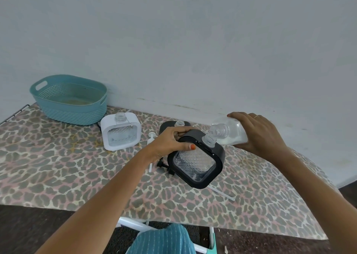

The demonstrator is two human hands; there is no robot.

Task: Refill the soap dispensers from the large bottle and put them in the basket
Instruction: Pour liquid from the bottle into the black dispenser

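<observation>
Head view: pumps (162, 165) partly hidden

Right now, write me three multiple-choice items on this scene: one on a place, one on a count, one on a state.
1. Where is the teal basket?
A. far left of the table, by the wall
B. in the person's lap
C. on the floor

2. How many dispensers with open necks show?
A. one
B. three
C. five

3. What state is the large bottle in?
A. upright and capped
B. tipped, mouth at the black dispenser's neck
C. lying in the basket

Answers:
1 A, it sits at the table's far left corner against the wall.
2 B, the white dispenser, the held black dispenser and a second black dispenser behind the left hand.
3 B, the right hand tilts it, uncapped, onto the neck.
</observation>
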